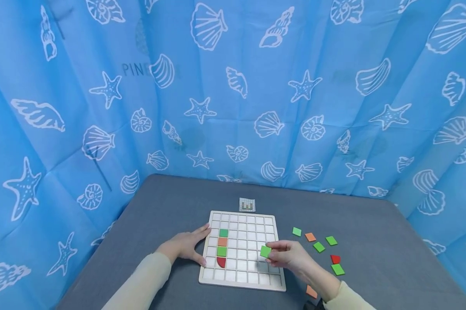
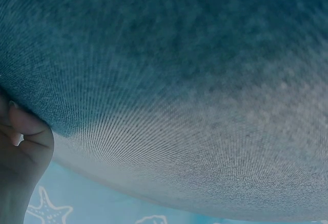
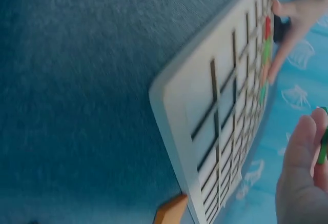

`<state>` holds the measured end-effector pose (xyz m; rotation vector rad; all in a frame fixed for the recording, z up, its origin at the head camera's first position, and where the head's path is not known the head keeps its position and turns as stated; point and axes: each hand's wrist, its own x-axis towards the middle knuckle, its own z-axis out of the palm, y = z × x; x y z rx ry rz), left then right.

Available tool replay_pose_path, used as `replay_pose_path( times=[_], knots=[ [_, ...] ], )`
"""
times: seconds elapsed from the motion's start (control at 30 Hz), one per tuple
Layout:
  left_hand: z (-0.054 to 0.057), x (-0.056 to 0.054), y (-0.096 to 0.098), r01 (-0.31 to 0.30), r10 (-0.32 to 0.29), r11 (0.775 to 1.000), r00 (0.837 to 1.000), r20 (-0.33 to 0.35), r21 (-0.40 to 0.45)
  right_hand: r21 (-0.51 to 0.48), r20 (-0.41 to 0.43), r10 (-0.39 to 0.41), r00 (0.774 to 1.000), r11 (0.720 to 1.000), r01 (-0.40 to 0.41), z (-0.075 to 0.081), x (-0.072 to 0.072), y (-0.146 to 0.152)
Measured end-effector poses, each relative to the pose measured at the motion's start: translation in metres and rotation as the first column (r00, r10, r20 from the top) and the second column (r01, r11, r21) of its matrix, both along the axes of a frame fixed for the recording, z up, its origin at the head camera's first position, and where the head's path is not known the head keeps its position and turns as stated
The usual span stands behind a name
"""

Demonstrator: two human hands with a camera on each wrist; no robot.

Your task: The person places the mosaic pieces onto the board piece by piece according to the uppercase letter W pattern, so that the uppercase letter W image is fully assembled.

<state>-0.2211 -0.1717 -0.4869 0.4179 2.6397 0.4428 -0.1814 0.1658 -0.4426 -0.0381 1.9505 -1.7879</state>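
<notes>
A white grid board point(image 1: 248, 285) with a pale wooden frame lies on the table. One of its left columns holds a darker green square tile point(image 1: 223, 233), an orange tile point(image 1: 222, 242), a light green tile point(image 1: 222, 251) and a red rounded tile point(image 1: 221, 261). My left hand point(image 1: 186, 245) rests at the board's left edge, fingers and thumb spread along it. My right hand point(image 1: 291, 256) pinches a green square tile point(image 1: 265, 251) above the right part of the board. In the right wrist view, that green tile point(image 3: 323, 149) shows between thumb and fingers.
Right of the board lie loose tiles: several green ones point(image 1: 319, 247), an orange one point(image 1: 310, 237) and a red one point(image 1: 335, 259). Another orange tile point(image 1: 312, 292) is by the right wrist. A small pattern card point(image 1: 247, 204) lies behind the board. A blue shell-print curtain point(image 1: 233, 107) surrounds the grey table point(image 1: 178, 198).
</notes>
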Motion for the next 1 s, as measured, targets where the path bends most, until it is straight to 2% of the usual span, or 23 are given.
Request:
replay_pose_path(
  times=[0.17, 0.33, 0.73, 1.0],
  knots=[
    [0.0, 0.001, 0.001, -0.002, 0.002, 1.0, 1.0, 0.001, -0.002, 0.0, -0.014, 0.051, 0.999, 0.999, -0.051, -0.005, 0.002, -0.01],
    [-0.001, 0.0, 0.001, 0.002, -0.002, 1.0, 1.0, -0.011, -0.005, 0.047, -0.022, 0.081, 0.996, 0.996, -0.08, -0.012, 0.004, -0.019],
    [0.003, 0.0, 0.003, 0.004, -0.004, 1.0, 1.0, 0.003, 0.017, 0.197, -0.031, 0.068, 0.997, 0.979, -0.061, -0.019, 0.006, -0.039],
    [0.001, 0.001, 0.0, 0.001, 0.0, 1.0, 1.0, -0.013, 0.01, 0.217, -0.073, 0.112, 0.991, 0.972, -0.094, -0.021, 0.007, -0.054]
  ],
)
